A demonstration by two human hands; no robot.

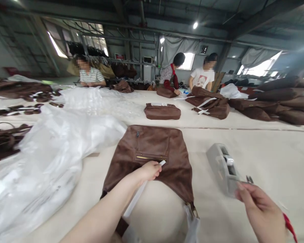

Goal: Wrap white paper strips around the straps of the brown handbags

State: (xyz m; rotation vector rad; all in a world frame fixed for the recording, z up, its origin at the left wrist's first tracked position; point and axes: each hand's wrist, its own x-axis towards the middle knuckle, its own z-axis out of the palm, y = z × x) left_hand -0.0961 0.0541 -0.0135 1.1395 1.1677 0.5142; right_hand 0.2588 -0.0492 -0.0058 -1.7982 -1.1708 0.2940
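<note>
A brown leather handbag (154,141) lies flat on the pale table, its zipped pocket facing up. My left hand (151,170) is closed on a white strip (136,199) over the bag's lower edge; one end pokes out past the fingers, and the rest runs down toward the strap, partly behind my forearm. At the right, my right hand (259,204) pinches tape at the front end of a grey tape dispenser (224,168). Small dark metal tips, perhaps of scissors (249,179), show just behind that hand. White wrapping (192,224) covers the strap near the right buckle.
Clear plastic bags (53,168) heap up on the left. A small brown bag (162,112) sits beyond the handbag, with more brown bags (281,101) piled at the right. Across the table are several people, one in a striped shirt (91,77).
</note>
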